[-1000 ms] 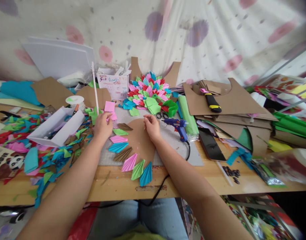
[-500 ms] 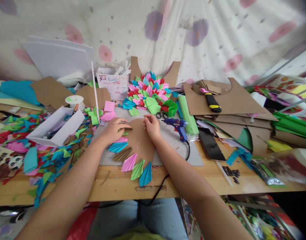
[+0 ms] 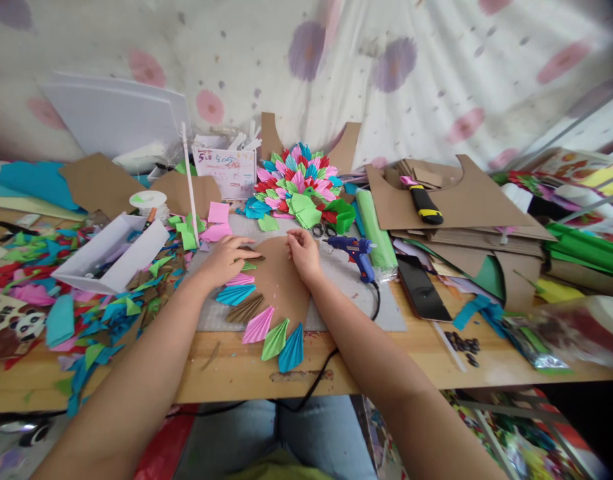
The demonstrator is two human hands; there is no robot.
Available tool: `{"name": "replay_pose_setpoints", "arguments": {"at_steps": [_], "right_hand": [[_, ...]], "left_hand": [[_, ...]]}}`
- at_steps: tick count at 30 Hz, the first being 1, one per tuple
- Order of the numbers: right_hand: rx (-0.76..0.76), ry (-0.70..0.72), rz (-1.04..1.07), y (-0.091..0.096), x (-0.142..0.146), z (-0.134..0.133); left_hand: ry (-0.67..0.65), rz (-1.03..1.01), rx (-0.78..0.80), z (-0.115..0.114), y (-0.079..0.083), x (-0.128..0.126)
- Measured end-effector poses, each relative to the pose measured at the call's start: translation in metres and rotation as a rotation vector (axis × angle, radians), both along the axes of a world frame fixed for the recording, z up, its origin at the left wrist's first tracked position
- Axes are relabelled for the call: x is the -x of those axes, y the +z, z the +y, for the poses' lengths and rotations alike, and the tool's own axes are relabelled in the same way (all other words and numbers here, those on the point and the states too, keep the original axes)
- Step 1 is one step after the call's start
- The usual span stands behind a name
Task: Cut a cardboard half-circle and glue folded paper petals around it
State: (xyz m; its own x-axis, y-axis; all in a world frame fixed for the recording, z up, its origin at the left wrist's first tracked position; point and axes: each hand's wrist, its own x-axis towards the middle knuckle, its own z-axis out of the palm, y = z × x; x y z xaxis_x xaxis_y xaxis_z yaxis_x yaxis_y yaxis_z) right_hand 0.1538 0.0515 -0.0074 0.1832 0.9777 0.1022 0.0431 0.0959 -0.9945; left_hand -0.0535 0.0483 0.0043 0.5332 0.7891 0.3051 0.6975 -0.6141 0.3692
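Observation:
A rounded brown cardboard piece [image 3: 281,280] lies in front of me, with pleated paper petals in blue, green, pink and brown along its left and lower edge. At its upper left edge, my left hand [image 3: 226,259] has its fingers closed on a brown pleated paper petal [image 3: 257,258], partly hidden by them. My right hand [image 3: 304,255] rests on the cardboard's right side, fingers curled together; whatever may be between the fingertips is hidden. Just right of that hand lies a blue glue gun [image 3: 353,252], its cord running toward the front edge.
Behind my hands stands a multicoloured pleated paper piece [image 3: 299,177]. Paper scraps [image 3: 106,320] and a white box [image 3: 113,257] fill the left. Toward the right lie a phone [image 3: 421,287], a green roll [image 3: 376,230] and stacked cardboard with a yellow-black cutter [image 3: 426,205].
Both hands stay in nearly the same places. My left fingers shift very slightly at the brown petal; nothing else has visibly moved.

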Motion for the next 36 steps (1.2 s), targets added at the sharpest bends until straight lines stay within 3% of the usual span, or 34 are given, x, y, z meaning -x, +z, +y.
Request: {"name": "replay_pose_setpoints", "arguments": {"at_steps": [15,36], "right_hand": [[-0.003,0.0,0.035,-0.0012,0.0002,0.0015],[0.01,0.006,0.053,-0.0006,-0.0004,0.0012]], "left_hand": [[-0.027,0.118,-0.013,-0.0041,0.007,-0.0012],[0.007,0.118,0.001,-0.007,0.0093,-0.0018]]}}
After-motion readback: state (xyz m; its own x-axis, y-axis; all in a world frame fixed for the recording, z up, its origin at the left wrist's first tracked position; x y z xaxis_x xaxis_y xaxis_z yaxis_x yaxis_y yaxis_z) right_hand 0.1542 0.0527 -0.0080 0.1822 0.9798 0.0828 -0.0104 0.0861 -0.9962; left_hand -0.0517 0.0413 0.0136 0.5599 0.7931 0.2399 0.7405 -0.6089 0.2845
